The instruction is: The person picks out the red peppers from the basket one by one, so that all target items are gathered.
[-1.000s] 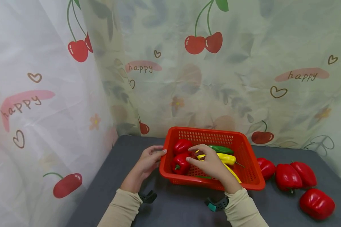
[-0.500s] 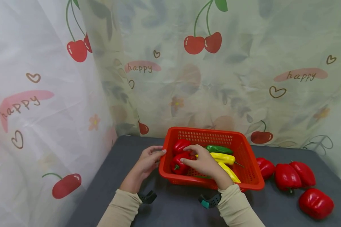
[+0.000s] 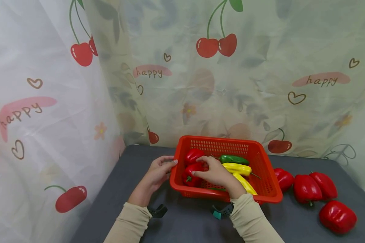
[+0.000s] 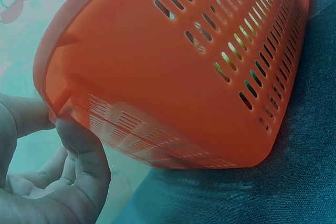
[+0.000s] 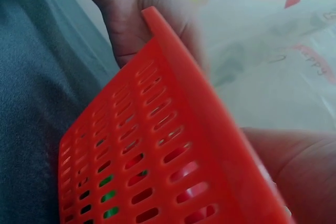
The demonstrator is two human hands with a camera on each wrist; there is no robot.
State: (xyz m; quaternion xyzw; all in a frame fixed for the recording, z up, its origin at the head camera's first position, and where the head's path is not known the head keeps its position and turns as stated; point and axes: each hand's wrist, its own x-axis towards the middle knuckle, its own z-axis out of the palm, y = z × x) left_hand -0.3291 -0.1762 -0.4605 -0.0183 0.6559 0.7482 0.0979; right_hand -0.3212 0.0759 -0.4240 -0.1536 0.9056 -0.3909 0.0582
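Note:
A red slotted plastic basket [image 3: 228,198] sits on the dark table. My left hand [image 3: 159,172] pinches its left rim, thumb on top, and the left wrist view shows thumb and finger [image 4: 79,135] meeting at that rim. Inside the basket, my right hand [image 3: 216,173] curls its thumb and fingers round the front red bell pepper [image 3: 188,173]; the fingertips are partly hidden. Just behind lies a second red bell pepper [image 3: 193,155]. To the right of the hand are a green chili pepper [image 3: 235,159] and two yellow peppers, one long pepper [image 3: 238,168] behind the other.
Several red bell peppers [image 3: 307,188] lie on the table right of the basket, with one pepper [image 3: 337,217] nearer the front. A patterned curtain [image 3: 231,84] hangs behind and to the left. The basket wall [image 5: 157,129] largely fills the right wrist view.
My right hand has moved left and onto the front red bell pepper, uncovering more of the green and yellow peppers. My left hand has stayed at the basket rim.

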